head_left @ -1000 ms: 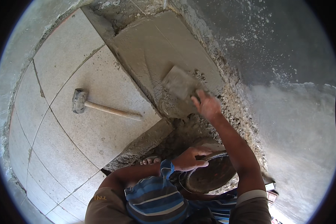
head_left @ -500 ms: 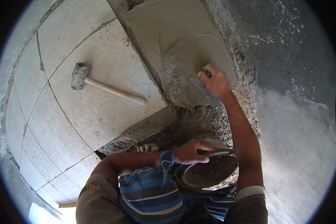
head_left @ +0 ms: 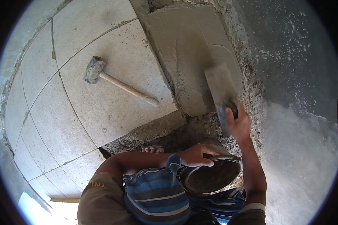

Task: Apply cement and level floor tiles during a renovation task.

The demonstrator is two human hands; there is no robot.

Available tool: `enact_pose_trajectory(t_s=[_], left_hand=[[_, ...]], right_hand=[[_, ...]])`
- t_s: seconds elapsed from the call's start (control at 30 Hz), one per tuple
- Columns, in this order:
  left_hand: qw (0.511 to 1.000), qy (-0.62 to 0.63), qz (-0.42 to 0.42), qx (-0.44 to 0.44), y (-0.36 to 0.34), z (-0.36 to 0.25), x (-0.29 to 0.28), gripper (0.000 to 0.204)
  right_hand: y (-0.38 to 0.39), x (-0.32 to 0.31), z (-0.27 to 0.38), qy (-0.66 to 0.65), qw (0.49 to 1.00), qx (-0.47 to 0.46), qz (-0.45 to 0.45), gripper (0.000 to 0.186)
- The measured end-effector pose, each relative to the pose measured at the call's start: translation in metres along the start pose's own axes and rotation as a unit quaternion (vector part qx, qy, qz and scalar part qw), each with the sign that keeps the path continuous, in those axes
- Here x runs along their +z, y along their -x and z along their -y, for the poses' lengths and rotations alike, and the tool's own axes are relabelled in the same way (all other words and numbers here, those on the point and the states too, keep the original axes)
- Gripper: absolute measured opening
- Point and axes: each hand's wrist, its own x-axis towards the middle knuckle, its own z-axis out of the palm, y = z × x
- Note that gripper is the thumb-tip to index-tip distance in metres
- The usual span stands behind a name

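Note:
My right hand point(head_left: 239, 123) is wrapped round the handle of a rectangular steel plastering trowel point(head_left: 218, 80). The trowel's long blade points away from me over the near right part of a smoothed grey mortar bed point(head_left: 186, 41); whether it touches the mortar I cannot tell. Close to my body, my left hand point(head_left: 197, 155) grips the rim of a round, dirty bucket point(head_left: 237, 173), thumb and fingers on either side of the edge. The bucket is tipped so its dark inside shows.
Light floor tiles point(head_left: 75, 112) cover the left side, with a wooden-handled mallet point(head_left: 129, 88) lying on one. Rough broken concrete point(head_left: 253, 80) borders the mortar on the right, beside a smooth grey surface point(head_left: 300, 157). A lower, rubble-filled gap point(head_left: 199, 129) lies between mortar and bucket. My toes point(head_left: 153, 149) show at the tile edge.
My right hand has drawn the trowel back toward me and turned it, so its blade now points away. My left hand stays on the bucket rim. The whole view has shifted slightly.

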Motion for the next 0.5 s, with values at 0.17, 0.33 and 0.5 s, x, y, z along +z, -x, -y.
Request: enact_pose_trajectory(t_s=[0.17,0.33,0.5], left_hand=[[1.0,0.01,0.001,-0.022,-0.004,0.007,0.002,0.05],[1.0,0.001,-0.016,-0.017,0.001,-0.008,0.003,0.049],[0.999,0.025,-0.034,0.016,0.004,0.003,0.004,0.049]], right_hand=[[-0.1,0.042,0.099,-0.105,0.992,-0.068,0.024,0.046],[-0.155,0.082,0.182,0.049,0.997,-0.004,0.059,0.04],[-0.106,0.099,0.146,0.001,0.999,-0.026,0.037,0.043]])
